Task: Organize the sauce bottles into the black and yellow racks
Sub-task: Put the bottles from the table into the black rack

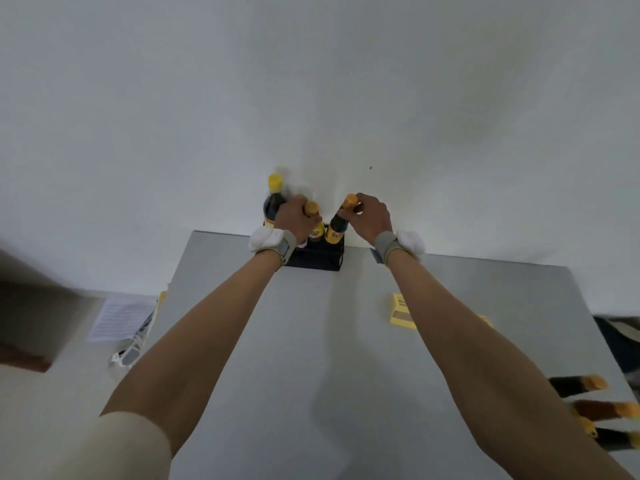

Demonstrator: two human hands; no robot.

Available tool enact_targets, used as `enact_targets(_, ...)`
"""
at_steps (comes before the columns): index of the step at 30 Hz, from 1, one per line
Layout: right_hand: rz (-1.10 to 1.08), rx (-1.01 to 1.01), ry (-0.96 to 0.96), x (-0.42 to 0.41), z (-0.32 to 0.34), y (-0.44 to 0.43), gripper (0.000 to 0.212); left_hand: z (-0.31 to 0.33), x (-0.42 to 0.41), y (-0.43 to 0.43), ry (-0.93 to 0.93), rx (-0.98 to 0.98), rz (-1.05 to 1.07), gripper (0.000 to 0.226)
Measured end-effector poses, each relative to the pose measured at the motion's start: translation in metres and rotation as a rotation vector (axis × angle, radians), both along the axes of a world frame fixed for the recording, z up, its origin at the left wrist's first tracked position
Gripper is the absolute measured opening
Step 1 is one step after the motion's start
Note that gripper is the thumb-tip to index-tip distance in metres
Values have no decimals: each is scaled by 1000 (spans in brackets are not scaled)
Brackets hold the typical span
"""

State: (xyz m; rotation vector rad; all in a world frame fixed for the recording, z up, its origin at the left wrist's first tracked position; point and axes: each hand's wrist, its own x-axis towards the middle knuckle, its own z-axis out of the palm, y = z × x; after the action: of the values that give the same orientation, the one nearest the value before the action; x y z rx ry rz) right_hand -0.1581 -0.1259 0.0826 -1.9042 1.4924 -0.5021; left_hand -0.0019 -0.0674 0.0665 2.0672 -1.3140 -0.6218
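A black rack point(323, 259) stands at the far edge of the grey table point(311, 358), against the white wall. A large dark bottle with a yellow cap point(273, 197) stands at its back left. My left hand point(294, 216) grips the neck of a dark sauce bottle with an orange cap point(313, 220) that sits in the rack. My right hand point(370, 213) holds the neck of another orange-capped bottle point(337, 225), tilted left over the rack's right side. A yellow rack point(401, 311) lies on the table at the right, partly behind my right forearm.
Three dark bottles with orange caps point(581, 384) lie on their sides at the table's right edge. A printed sheet point(117, 318) and a white wire object point(133, 344) lie on the lower surface to the left of the table.
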Motion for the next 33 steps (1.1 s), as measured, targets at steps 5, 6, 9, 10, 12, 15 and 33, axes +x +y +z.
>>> enact_targets(5, 68, 52, 26, 9, -29, -33, 46, -18, -6, -23, -73, 32, -7, 36)
enact_targets(6, 77, 47, 30, 9, -32, -33, 46, -20, -7, -23, -96, 33, -18, 35)
enact_targets(9, 112, 57, 38, 12, -48, -47, 39, -33, -11, -36, -152, 67, -24, 30)
enact_targets(10, 128, 50, 51, 11, -49, -48, 38, -34, -11, -37, -171, 76, -33, 28)
enact_targets(12, 147, 50, 61, 12, -55, -53, 34, -42, -11, -42, -175, 91, -43, 25)
enact_targets(15, 166, 57, 45, 12, -63, -61, 28, -52, -13, -49, -184, 102, -42, 22)
enact_targets(33, 247, 101, 86, 20, -88, -72, 37, -84, -14, -67, -209, 128, 25, 28)
